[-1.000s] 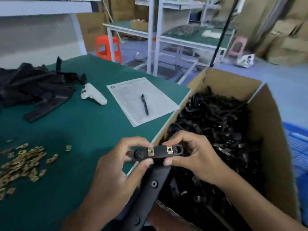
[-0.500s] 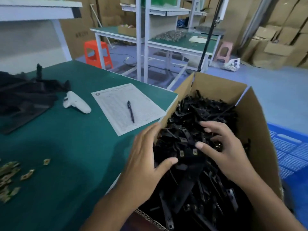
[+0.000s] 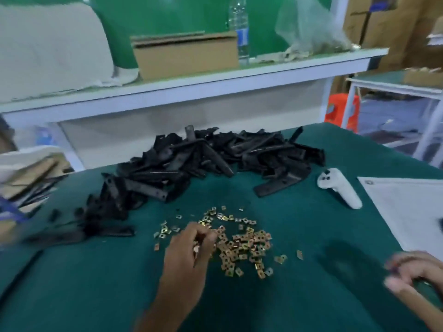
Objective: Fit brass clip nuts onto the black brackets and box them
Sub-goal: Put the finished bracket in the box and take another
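Small square brass clip nuts (image 3: 242, 245) lie scattered on the green worktop (image 3: 96, 283), before a heap of long black brackets (image 3: 203, 161). The left hand (image 3: 189, 252) curls its fingers among them; whether it grips one, I cannot tell. The right hand (image 3: 412, 274) is blurred, fingers loosely curled.

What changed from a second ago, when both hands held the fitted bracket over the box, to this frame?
The bracket was let go into the box, which is now out of view as the camera swung left. The left hand moved to the brass clip nuts and its curled fingers are picking among them. The right hand, blurred, came back over the green table without a bracket. The black bracket pile and white controller stayed put.
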A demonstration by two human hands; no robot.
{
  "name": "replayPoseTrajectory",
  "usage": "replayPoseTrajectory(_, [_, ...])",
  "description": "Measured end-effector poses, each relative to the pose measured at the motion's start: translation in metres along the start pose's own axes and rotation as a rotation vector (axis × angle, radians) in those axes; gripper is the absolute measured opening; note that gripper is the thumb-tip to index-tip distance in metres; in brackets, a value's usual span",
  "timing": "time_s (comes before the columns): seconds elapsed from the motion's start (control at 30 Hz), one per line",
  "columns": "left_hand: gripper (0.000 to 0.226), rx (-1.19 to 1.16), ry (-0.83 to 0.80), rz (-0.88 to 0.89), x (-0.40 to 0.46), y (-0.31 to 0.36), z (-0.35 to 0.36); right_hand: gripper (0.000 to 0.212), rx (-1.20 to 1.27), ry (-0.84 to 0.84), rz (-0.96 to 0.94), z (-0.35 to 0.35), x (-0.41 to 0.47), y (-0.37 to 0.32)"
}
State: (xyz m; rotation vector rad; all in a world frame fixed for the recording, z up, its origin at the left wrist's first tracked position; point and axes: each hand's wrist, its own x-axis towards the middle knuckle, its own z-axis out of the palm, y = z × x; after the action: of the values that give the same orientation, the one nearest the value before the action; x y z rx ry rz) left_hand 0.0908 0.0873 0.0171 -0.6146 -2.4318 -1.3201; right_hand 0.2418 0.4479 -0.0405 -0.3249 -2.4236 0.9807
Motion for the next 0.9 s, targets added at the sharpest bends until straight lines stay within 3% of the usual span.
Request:
replayPoseTrajectory(0.03, [0.039, 0.010, 0.045, -0.062, 0.000, -0.015, -0.009, 0.018, 0.050, 0.015, -0.068, 0.008, 0.012, -0.040])
replayPoseTrajectory(0.1, [0.041, -0.005, 0.113, -0.219, -0.001, -0.036, -0.019, 0.039, 0.083, -0.112, -0.136, 0.032, 0.044, -0.089])
replayPoseTrajectory(0.17, [0.043, -0.066, 0.140, -0.294, -0.001, -0.048, -0.020, 0.029, 0.046, -0.227, -0.230, 0.067, 0.091, -0.109])
replayPoseTrajectory(0.2, [0.045, -0.080, 0.145, -0.301, -0.001, -0.051, -0.018, 0.026, -0.053, -0.275, -0.283, 0.084, 0.114, -0.113])
replayPoseTrajectory(0.37, [0.046, -0.116, 0.187, -0.252, 0.002, -0.054, -0.015, 0.063, -0.608, -0.327, -0.303, 0.144, 0.205, -0.096])
replayPoseTrajectory(0.5, [0.042, -0.150, 0.223, -0.236, 0.003, -0.057, -0.017, 0.053, -0.729, -0.277, -0.507, 0.145, 0.226, -0.088])
replayPoseTrajectory(0.67, [0.044, -0.144, 0.220, -0.208, 0.001, -0.059, -0.014, 0.035, -0.477, -0.193, -0.617, 0.123, 0.226, -0.092])
replayPoseTrajectory(0.73, [0.051, -0.158, 0.223, -0.189, 0.001, -0.059, -0.013, 0.044, -0.295, -0.157, -0.552, 0.116, 0.214, -0.104])
replayPoseTrajectory(0.83, [0.051, -0.133, 0.220, -0.169, 0.000, -0.057, -0.014, 0.045, 0.162, 0.012, -0.326, 0.102, 0.194, -0.146])
replayPoseTrajectory(0.9, [0.041, -0.104, 0.198, -0.154, -0.002, -0.052, -0.015, 0.038, 0.704, 0.043, -0.092, 0.097, 0.177, -0.176])
